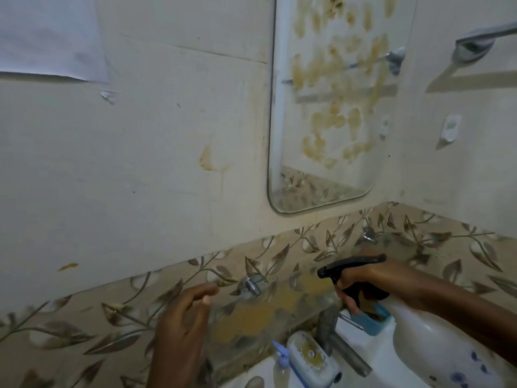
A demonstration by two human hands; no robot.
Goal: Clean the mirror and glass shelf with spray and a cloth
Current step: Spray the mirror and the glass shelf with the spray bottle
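Right hand [361, 284] grasps the spray bottle [419, 340], near right. Left hand [181, 317], fingers relaxed and empty, hovers beside the stained glass shelf [265, 309].

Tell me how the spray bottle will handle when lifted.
The spray bottle probably stays stiff: its white plastic body holds shape. The right hand carries it by the neck alone, so likely light. Its smooth wall may slip when wet.

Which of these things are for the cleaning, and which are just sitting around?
For the job: mirror, smeared yellow; glass shelf, smeared too; spray bottle in the right hand. No cloth in view.
Just lying about: soap dish, small pump bottle, tap, towel rail.
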